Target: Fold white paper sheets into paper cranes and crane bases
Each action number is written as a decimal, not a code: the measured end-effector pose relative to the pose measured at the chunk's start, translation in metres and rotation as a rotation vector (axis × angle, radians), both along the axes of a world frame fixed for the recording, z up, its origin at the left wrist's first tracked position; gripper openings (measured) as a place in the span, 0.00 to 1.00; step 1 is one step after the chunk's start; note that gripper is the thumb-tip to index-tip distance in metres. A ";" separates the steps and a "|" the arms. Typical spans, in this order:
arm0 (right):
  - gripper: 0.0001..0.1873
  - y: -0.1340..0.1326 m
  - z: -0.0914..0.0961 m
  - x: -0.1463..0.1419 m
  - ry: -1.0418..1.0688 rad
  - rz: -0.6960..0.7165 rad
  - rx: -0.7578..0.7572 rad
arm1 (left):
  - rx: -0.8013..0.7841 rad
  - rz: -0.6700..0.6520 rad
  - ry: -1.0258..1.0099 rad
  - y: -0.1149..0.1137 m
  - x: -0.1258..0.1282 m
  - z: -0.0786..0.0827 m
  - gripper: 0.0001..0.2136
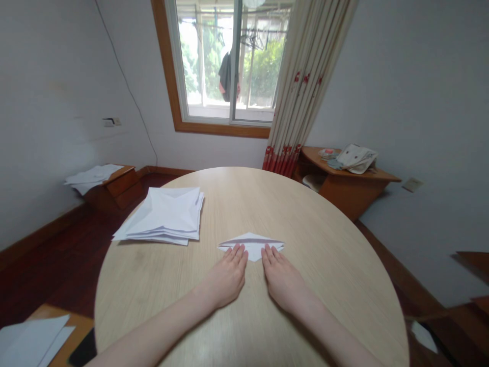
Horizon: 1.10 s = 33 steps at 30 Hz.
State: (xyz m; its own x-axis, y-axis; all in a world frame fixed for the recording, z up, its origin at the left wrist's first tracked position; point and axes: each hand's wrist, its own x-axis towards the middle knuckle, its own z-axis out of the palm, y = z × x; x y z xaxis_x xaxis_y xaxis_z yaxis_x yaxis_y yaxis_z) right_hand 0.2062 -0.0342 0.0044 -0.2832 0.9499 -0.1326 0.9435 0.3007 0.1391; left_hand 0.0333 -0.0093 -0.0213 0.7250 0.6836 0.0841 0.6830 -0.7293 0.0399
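Observation:
A folded sheet of white paper (pixel 252 251) lies flat on the round wooden table (pixel 298 214), its shape long and pointed at both sides, with a slit-like fold running across it. My left hand (pixel 229 275) presses its outstretched fingertips on the near left part of the paper. On the near right part rest the fingertips of my right hand (pixel 280 275), also stretched out flat. Neither hand grips anything. Between the two hands the near point of the paper shows. The parts under my fingers are hidden.
A stack of creased white paper (pixel 171 211) lies on the table's left side. Further sheets (pixel 34 339) sit at lower left, and more on a low cabinet (pixel 122 186). A desk (pixel 344 178) with a white bag (pixel 359 158) stands at back right, beside the curtain (pixel 301 86).

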 end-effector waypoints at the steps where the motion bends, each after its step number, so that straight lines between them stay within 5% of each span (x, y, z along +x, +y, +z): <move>1: 0.33 0.001 -0.001 0.001 0.006 -0.017 0.010 | 0.003 0.000 0.001 0.000 0.000 -0.001 0.23; 33: 0.20 0.006 0.017 0.005 -0.009 -0.249 0.117 | 0.085 0.043 -0.091 -0.002 0.004 -0.007 0.20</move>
